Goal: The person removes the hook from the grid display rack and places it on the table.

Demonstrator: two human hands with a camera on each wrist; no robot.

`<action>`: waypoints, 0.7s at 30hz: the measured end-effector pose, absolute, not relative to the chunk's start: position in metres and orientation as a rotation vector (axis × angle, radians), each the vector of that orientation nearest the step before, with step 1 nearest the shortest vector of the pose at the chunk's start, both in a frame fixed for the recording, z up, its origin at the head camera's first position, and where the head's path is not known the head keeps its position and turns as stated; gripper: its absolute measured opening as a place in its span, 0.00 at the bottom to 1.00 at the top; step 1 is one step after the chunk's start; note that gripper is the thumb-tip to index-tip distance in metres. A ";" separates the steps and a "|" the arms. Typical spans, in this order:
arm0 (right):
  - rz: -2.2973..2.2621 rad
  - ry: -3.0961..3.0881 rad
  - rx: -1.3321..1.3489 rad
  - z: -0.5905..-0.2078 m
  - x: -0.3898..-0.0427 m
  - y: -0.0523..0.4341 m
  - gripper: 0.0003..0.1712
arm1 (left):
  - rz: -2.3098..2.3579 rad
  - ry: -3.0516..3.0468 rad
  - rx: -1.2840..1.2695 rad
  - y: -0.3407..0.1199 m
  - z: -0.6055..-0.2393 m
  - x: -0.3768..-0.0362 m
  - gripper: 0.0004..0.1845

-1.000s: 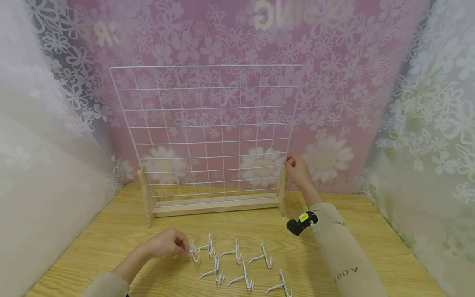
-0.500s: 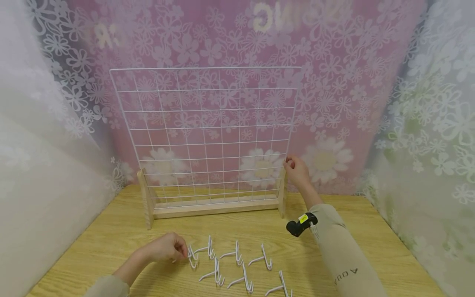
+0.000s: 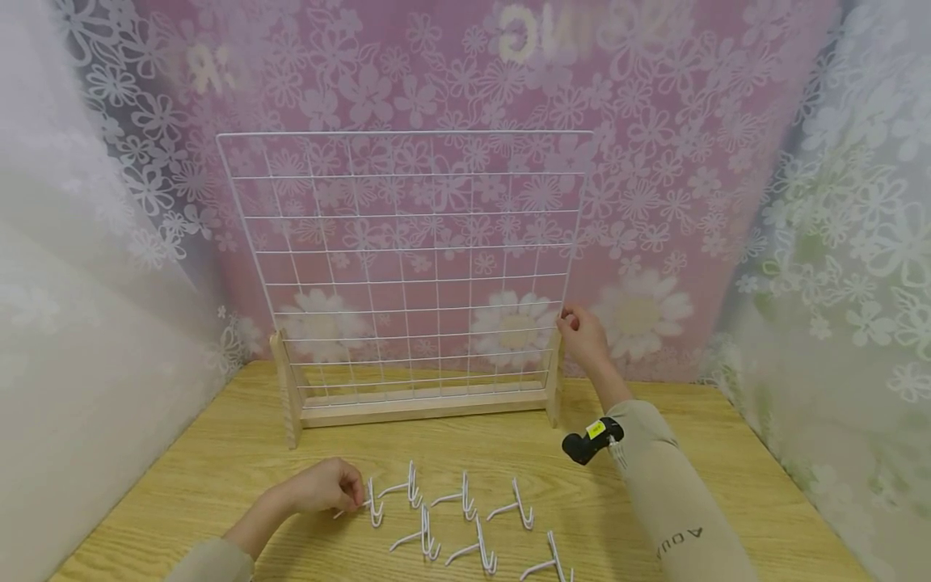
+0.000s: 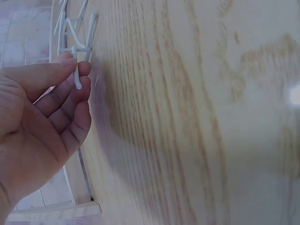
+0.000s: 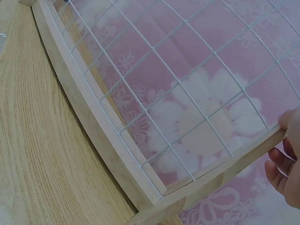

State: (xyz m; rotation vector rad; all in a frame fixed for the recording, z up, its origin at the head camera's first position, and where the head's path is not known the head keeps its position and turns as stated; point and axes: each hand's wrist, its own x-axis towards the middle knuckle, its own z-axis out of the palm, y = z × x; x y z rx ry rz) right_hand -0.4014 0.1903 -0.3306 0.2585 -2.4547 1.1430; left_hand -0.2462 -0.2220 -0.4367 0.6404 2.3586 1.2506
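Note:
By its straight prong, a white wire hook (image 3: 374,505) is pinched between the thumb and fingers of my left hand (image 3: 327,485). The left wrist view shows the prong (image 4: 78,77) coming out below the thumb. Up at the right side of the white wire grid rack (image 3: 403,132), my right hand (image 3: 586,338) grips the edge where the wire meets the top of the wooden post. In the right wrist view the thumb of that hand (image 5: 291,152) lies at the post's end, its other fingers curled on the outer side.
Several more white hooks lie in two rows on the wooden table, one of them (image 3: 516,503) at the right of the back row. The rack's wooden base (image 3: 422,411) stands behind them. A flowered pink backdrop (image 3: 655,202) rises behind, with pale flowered panels on both sides.
The hook in my left hand has turned to stand more upright, and that hand has shifted slightly left and down. My right hand stays at the rack's edge.

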 end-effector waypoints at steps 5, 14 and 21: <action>1.149 -2.457 0.258 -0.330 -0.400 0.192 0.06 | 1.246 2.380 0.642 -0.220 -0.441 -0.246 0.03; 1.139 -2.453 0.269 -0.331 -0.401 0.193 0.07 | 1.216 2.400 0.636 -0.219 -0.443 -0.244 0.05; 1.137 -2.467 0.295 -0.331 -0.400 0.195 0.08 | 1.116 2.490 0.689 -0.224 -0.432 -0.246 0.04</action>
